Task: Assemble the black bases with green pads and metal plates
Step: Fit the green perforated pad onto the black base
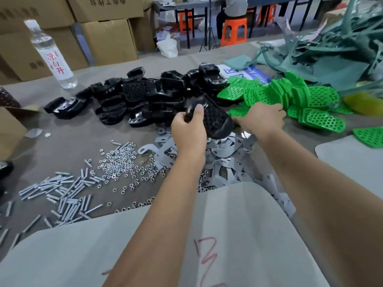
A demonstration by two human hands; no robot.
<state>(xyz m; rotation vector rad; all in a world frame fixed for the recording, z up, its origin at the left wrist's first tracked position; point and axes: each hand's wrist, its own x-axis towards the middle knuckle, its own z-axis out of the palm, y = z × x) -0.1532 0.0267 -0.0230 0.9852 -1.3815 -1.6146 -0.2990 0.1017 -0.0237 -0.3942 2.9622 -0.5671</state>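
My left hand [187, 129] grips a black perforated base [215, 121], held above the metal plates with its holed face up. My right hand [262, 119] reaches into the pile of green perforated pads [290, 96]; its fingers lie among the pads and whether they pinch one is hidden. More black bases [145, 96] are heaped behind. Grey metal plates [226, 162] lie scattered under both hands.
Nuts [124, 164] and bolts [66, 191] lie spread at the left. A water bottle [51, 56] stands at the back left before cardboard boxes [107, 38]. Grey sheets [186, 235] cover the near edge. Green-grey scrap strips [331, 48] pile at the back right.
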